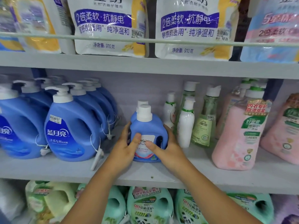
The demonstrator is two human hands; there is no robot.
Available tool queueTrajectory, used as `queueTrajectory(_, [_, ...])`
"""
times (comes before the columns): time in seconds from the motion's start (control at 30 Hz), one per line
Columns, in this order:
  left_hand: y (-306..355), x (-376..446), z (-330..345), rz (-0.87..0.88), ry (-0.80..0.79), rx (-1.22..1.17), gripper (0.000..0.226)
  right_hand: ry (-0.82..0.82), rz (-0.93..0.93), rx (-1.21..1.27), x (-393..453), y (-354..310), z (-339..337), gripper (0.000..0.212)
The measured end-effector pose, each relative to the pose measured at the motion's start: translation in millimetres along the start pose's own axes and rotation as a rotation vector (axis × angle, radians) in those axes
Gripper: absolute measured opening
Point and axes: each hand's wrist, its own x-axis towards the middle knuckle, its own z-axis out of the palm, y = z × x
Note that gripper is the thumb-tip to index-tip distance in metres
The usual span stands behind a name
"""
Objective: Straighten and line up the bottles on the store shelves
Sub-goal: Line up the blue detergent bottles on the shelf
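Both hands are on the small blue detergent bottle (148,135) in the middle of the grey shelf (161,173), set a little back from the front edge. The left hand (124,148) wraps its left side with the thumb pressed on the front label, and the right hand (166,148) does the same from the right, thumb on the label too. So both grips are clenched around the bottle, one on each side. My guess is that makes it easy to twist the label square to the front and slide it without tipping it.

It stands upright with its white cap up, and a second identical one (140,104) peeks out right behind it, so it looks like a row is being formed front to back.

To the left, the big blue pump bottles (71,126) sit closer to the front edge, with tags dangling. To the right are slim white lotion bottles (185,125), clear green bottles (206,125) and a pink detergent bottle (237,139). I'd say the small one probably needs pulling forward to match its neighbours.
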Motion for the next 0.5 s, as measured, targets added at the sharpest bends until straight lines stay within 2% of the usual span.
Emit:
queueTrajectory(0.13, [2.1, -0.8, 0.6, -0.002, 0.009, -0.017, 0.040, -0.033, 0.030, -0.001, 0.2, -1.5, -2.4, 0.060])
queueTrajectory(0.3, [-2.5, 0.1, 0.5, -0.021, 0.007, -0.062, 0.055, -0.038, 0.080, 0.027, 0.0, -2.1, -4.4, 0.058])
queueTrajectory(0.4, [-3.9, -0.1, 1.1, -0.018, 0.023, -0.062, 0.042, -0.040, 0.097, 0.011, -1.4, -3.0, -3.6, 0.057])
queueTrajectory(0.5, [-9.7, 2.1, 1.7, -0.030, 0.028, -0.065, 0.039, -0.024, 0.087, -0.028, -3.3, -6.3, -2.2, 0.052])
